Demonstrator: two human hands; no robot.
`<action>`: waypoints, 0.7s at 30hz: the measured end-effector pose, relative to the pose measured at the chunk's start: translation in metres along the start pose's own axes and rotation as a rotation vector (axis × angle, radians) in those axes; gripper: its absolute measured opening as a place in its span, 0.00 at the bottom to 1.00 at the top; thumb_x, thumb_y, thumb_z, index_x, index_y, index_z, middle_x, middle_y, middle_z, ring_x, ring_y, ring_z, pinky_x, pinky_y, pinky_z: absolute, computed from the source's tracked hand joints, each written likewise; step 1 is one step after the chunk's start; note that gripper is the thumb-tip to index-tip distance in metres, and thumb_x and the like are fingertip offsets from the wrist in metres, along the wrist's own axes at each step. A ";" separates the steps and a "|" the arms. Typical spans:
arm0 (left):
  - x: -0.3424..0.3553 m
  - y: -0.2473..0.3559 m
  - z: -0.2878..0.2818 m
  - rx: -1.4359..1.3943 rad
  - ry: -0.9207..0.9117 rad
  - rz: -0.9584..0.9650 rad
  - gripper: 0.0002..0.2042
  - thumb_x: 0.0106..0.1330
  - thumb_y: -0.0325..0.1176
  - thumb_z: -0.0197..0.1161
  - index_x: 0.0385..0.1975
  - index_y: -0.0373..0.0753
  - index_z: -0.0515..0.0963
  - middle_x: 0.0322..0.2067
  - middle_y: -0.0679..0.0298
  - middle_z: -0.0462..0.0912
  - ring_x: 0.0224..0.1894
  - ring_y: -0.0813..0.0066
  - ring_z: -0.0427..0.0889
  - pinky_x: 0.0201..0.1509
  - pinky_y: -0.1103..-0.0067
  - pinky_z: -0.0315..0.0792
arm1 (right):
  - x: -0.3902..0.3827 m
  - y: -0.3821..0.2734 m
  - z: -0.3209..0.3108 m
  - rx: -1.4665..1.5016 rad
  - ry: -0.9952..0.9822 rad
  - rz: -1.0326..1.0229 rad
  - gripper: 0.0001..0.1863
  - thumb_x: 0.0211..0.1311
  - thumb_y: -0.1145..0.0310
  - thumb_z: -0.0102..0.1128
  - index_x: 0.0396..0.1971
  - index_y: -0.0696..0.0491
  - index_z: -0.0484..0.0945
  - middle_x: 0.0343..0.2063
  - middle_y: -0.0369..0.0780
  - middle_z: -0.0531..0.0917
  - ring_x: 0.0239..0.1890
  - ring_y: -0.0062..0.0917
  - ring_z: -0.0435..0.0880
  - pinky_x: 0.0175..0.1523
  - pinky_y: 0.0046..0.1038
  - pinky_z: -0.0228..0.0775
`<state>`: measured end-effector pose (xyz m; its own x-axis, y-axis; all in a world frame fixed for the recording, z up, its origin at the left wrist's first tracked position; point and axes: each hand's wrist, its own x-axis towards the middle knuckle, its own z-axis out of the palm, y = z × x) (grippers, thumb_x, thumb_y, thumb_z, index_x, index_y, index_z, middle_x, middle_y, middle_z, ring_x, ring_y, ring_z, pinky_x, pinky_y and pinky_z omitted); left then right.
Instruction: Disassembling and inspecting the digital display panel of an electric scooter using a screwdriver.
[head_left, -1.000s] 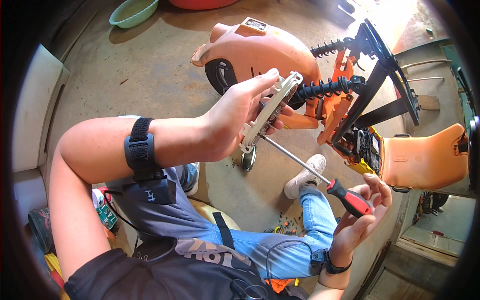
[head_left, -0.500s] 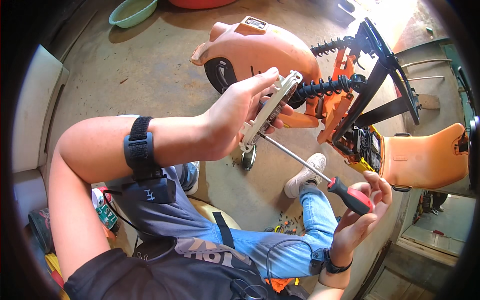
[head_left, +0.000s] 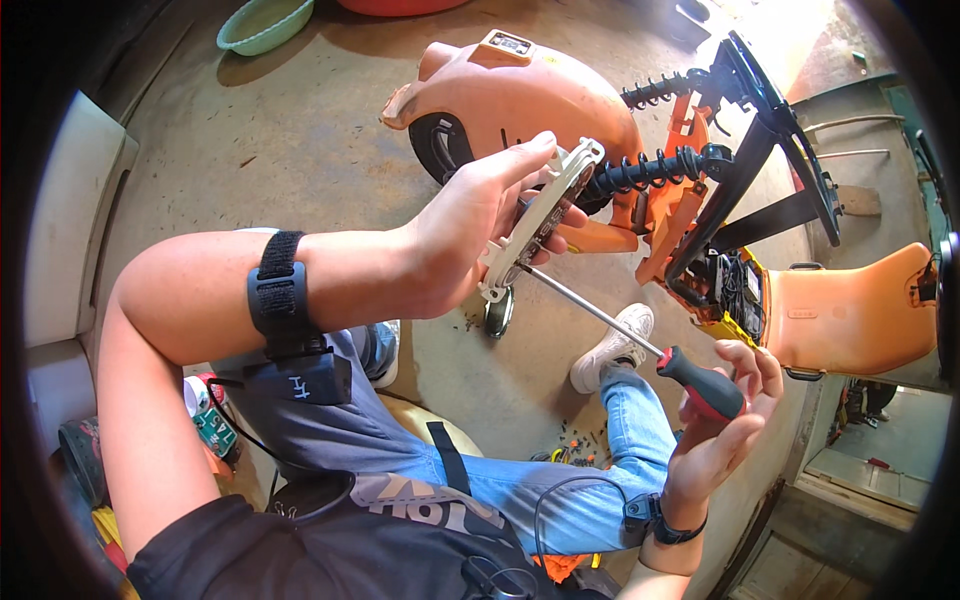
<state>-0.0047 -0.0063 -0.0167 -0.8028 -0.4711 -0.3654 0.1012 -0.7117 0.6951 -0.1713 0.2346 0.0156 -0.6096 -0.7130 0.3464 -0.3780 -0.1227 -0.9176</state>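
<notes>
My left hand is closed around an off-white plastic housing, oval and held on edge, with small mounting tabs on its rim and a dark face turned right. The tip of a screwdriver, with a black and red handle and a long steel shank, meets the lower part of the housing. A screw at the tip is too small to make out. Gripping the handle's end is my right hand, its fingers curled about it.
A partly stripped orange scooter lies ahead, with an orange rear fender, a black coil shock absorber and a black frame. An orange panel is at right. Loose screws lie by my leg; a green basin stands far left.
The screwdriver's handle has turned about its axis, showing more black and less red. My right hand's fingers have shifted slightly with it. The housing stays in nearly the same place.
</notes>
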 end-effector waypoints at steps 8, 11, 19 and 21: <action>0.000 0.000 0.000 -0.011 0.001 -0.019 0.29 0.75 0.60 0.45 0.55 0.39 0.74 0.43 0.61 0.82 0.38 0.75 0.79 0.46 0.79 0.74 | 0.001 0.004 -0.005 -0.171 -0.021 -0.211 0.31 0.65 0.58 0.59 0.63 0.54 0.60 0.54 0.48 0.71 0.38 0.23 0.73 0.46 0.24 0.71; 0.001 -0.001 -0.001 -0.008 -0.001 -0.012 0.28 0.75 0.60 0.45 0.56 0.40 0.74 0.43 0.61 0.82 0.38 0.75 0.79 0.46 0.79 0.74 | 0.001 0.001 0.000 -0.084 -0.089 -0.183 0.32 0.67 0.55 0.59 0.63 0.54 0.61 0.56 0.47 0.70 0.43 0.24 0.72 0.54 0.28 0.68; 0.001 -0.001 -0.002 -0.016 0.002 -0.016 0.28 0.75 0.59 0.46 0.56 0.40 0.74 0.43 0.61 0.82 0.38 0.75 0.80 0.46 0.78 0.74 | 0.000 -0.008 -0.003 -0.108 0.000 0.154 0.36 0.66 0.47 0.61 0.63 0.55 0.61 0.55 0.48 0.71 0.38 0.22 0.73 0.48 0.26 0.70; 0.001 -0.001 -0.001 -0.021 0.003 -0.021 0.28 0.75 0.59 0.46 0.55 0.40 0.75 0.43 0.61 0.82 0.38 0.75 0.80 0.46 0.78 0.74 | 0.002 -0.001 -0.002 -0.198 -0.084 -0.158 0.34 0.71 0.49 0.55 0.65 0.57 0.59 0.55 0.46 0.72 0.42 0.24 0.73 0.53 0.26 0.68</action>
<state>-0.0050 -0.0068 -0.0186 -0.8031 -0.4574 -0.3817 0.0967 -0.7323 0.6741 -0.1732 0.2347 0.0170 -0.4755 -0.7512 0.4579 -0.5978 -0.1060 -0.7946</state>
